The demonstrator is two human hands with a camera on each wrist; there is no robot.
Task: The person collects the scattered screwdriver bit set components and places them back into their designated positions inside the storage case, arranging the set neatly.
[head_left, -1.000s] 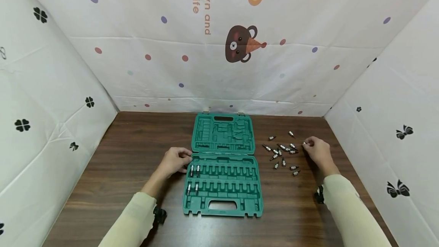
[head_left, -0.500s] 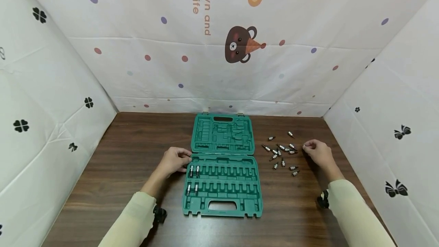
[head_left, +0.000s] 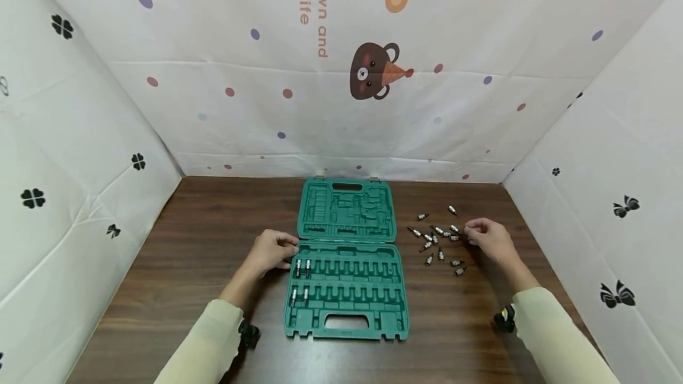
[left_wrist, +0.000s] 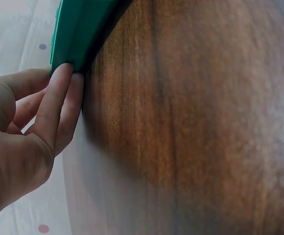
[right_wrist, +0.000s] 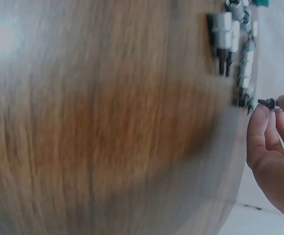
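My right hand [head_left: 491, 239] is at the right edge of a scatter of bit sockets [head_left: 441, 253]. Its thumb and fingers pinch one bit socket [right_wrist: 269, 103], whose dark tip points away from the fingertips in the right wrist view. The fingers of my left hand [head_left: 272, 249] hold the left edge of an open green tool case [head_left: 347, 297] near its hinge; in the left wrist view, two fingertips lie on the outer side wall [left_wrist: 78, 34]. Several silver bit sockets [head_left: 298, 269] stand in the leftmost slots of both rows of the near half.
The case's lid half [head_left: 347, 209] lies flat behind, with moulded recesses and a handle slot. Loose bit sockets are spread on the brown wooden table [head_left: 224, 206] right of the case. White patterned cloth [head_left: 240, 117] hangs at the back and both sides.
My right hand has moved slightly left, closer to the scattered bit sockets, still pinching the small one. My left hand stays at the case edge. The view has tilted slightly.
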